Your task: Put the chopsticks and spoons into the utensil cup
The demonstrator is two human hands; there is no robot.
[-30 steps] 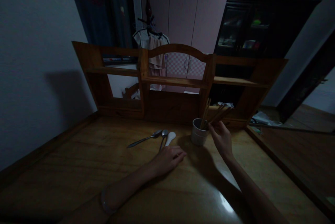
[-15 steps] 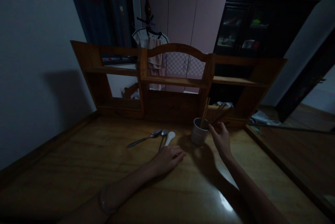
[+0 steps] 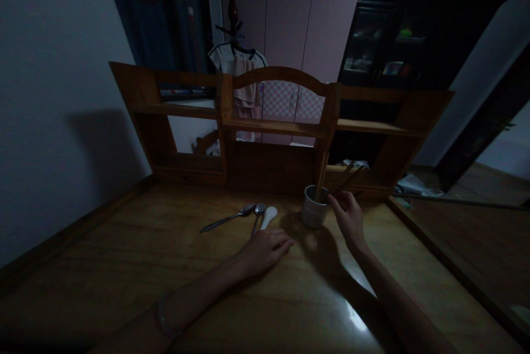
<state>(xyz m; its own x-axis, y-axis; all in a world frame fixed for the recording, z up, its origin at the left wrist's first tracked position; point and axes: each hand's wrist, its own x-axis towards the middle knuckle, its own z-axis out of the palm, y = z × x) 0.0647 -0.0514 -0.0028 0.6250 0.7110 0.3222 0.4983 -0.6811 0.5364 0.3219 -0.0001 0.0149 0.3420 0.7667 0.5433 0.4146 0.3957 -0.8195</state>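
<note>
A small light-coloured cup (image 3: pixel 313 214) stands on the wooden table, with slim wooden chopsticks (image 3: pixel 322 174) upright inside it. At the cup's right rim, my right hand (image 3: pixel 349 215) has its thumb and fingertips pinched together around the lower part of more chopsticks (image 3: pixel 351 177), which lean to the right; the exact contact is dim. My left hand (image 3: pixel 267 252) rests loosely on the table, its fingers pointing right. Just beyond it lie a white spoon (image 3: pixel 269 216) and a metal spoon (image 3: pixel 259 210), their handle ends partly hidden by the hand. Another metal spoon (image 3: pixel 227 221) lies further left.
A wooden shelf unit (image 3: pixel 277 130) runs along the table's back edge. The wall (image 3: pixel 62 122) borders the left side, and a raised wooden edge (image 3: pixel 434 257) bounds the right. A light reflection shows on the table near my right forearm.
The leaning chopsticks at my right hand have shifted slightly and look sharper than before. Both hands keep nearly the same pose, and the cup and spoons stay in place.
</note>
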